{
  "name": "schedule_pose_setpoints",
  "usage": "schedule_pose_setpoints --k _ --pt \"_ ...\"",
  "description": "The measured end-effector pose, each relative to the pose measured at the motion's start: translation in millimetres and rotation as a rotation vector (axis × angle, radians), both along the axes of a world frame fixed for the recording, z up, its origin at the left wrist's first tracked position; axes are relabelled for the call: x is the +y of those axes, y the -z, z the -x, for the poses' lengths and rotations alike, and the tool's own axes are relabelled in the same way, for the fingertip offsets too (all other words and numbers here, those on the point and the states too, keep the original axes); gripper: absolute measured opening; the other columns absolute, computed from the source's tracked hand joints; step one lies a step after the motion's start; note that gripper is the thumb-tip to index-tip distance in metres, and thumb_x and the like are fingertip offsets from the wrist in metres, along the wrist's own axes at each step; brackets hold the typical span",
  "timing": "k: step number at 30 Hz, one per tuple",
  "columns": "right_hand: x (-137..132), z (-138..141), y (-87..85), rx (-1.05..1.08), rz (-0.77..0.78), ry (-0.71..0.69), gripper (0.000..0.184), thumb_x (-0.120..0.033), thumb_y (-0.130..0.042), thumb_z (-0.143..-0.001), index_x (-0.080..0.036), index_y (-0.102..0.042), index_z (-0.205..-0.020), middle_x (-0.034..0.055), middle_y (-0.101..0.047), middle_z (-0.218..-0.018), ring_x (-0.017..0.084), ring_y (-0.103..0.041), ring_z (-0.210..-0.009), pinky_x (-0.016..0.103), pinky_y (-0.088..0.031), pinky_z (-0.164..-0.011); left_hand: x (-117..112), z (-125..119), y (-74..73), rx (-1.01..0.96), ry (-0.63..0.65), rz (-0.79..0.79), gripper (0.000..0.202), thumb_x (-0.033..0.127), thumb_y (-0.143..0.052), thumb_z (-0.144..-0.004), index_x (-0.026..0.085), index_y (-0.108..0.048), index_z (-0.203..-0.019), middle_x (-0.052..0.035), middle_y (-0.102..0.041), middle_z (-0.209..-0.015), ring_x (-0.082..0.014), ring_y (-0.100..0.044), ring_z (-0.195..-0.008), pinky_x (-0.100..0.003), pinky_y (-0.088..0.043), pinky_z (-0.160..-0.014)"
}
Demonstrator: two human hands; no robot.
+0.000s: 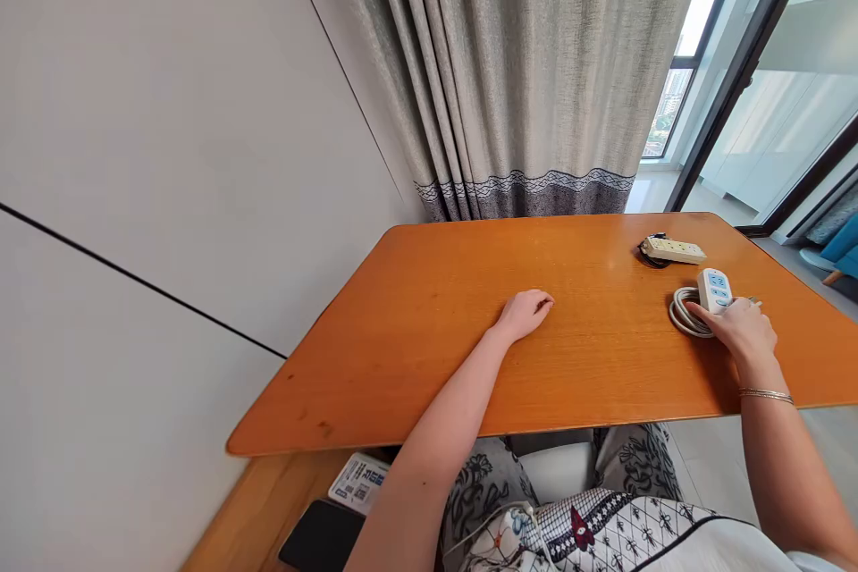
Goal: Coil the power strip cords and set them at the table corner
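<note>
My right hand (745,329) grips a white power strip (714,288) with blue socket faces, at the right side of the wooden table. The strip's pale cord (682,315) lies coiled beside it, close to my thumb. Just beyond is a second, cream-coloured power strip (676,250) with a dark cord (651,261) bundled at its left end; neither hand touches it. Near the middle of the tabletop rests my left hand (526,314), its fingers curled in and nothing visible in them.
The orange-brown table (429,331) has a wall panel (167,152) on its left and a grey curtain (550,63) behind. Below its front left corner, a black flat object (322,538) and a white printed box (358,483) lie on a wooden surface. A glass door stands right.
</note>
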State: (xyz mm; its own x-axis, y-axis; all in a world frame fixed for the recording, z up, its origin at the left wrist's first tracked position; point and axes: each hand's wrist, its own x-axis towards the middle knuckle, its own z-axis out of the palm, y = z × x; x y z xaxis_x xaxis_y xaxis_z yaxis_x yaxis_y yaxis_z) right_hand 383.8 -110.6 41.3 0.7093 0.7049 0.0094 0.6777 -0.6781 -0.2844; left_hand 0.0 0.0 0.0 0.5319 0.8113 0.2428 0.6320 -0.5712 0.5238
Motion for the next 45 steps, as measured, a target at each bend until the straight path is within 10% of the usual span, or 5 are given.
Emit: schedule_pose_setpoints --k 18,23,30,38,45 --pt "66 145 9.3 0.252 -0.045 -0.732 0.060 -0.059 -0.064 -0.080 -0.014 -0.059 -0.119 0.0179 -0.070 -0.117 0.032 -0.066 -0.105 0.037 -0.048 -0.082 -4 -1 1.6 -0.130 0.053 0.003 0.039 0.020 -0.056 -0.086 0.020 -0.063 -0.124 -0.0080 -0.063 -0.124 -0.0122 -0.061 -0.071 -0.030 -0.054 -0.075" --pt "103 178 17.7 0.663 -0.296 -0.712 0.055 -0.051 -0.067 -0.077 -0.016 -0.055 -0.118 0.0134 -0.069 -0.118 0.025 -0.066 -0.100 0.035 -0.050 -0.083 3 10 1.3 -0.070 -0.039 -0.126 0.043 0.011 -0.058 -0.079 0.020 -0.066 -0.120 -0.0110 -0.050 -0.145 -0.0198 -0.064 -0.101 -0.039 -0.052 -0.097" --pt "104 175 38.3 0.871 -0.619 -0.654 0.060 -0.055 -0.072 -0.070 -0.019 -0.054 -0.114 0.0105 -0.068 -0.116 0.022 -0.063 -0.093 0.039 -0.051 -0.084 5 13 -6.7 0.002 -0.089 -0.270 0.010 0.025 -0.063 -0.086 0.021 -0.070 -0.091 -0.0077 -0.070 -0.107 -0.0264 -0.056 -0.109 -0.045 -0.047 -0.096" --pt "107 154 27.5 0.962 -1.132 -0.347 0.053 -0.048 -0.072 -0.069 -0.022 -0.052 -0.111 0.0038 -0.061 -0.111 0.018 -0.058 -0.099 0.034 -0.049 -0.086 36 64 -17.6 -0.714 -0.742 -0.224 0.028 0.028 -0.061 -0.086 0.021 -0.047 -0.063 0.0009 -0.051 -0.065 -0.0168 -0.051 -0.069 -0.030 -0.043 -0.074" --pt "113 124 14.9 1.183 -1.337 0.014 0.040 -0.040 -0.065 -0.069 -0.025 -0.048 -0.103 -0.0028 -0.058 -0.100 0.008 -0.055 -0.074 0.021 -0.045 -0.062 52 134 -30.3 -1.210 -1.236 -0.194 0.016 0.010 -0.044 -0.083 0.021 -0.042 -0.094 -0.0032 -0.054 -0.095 -0.0176 -0.060 -0.090 -0.036 -0.050 -0.086"
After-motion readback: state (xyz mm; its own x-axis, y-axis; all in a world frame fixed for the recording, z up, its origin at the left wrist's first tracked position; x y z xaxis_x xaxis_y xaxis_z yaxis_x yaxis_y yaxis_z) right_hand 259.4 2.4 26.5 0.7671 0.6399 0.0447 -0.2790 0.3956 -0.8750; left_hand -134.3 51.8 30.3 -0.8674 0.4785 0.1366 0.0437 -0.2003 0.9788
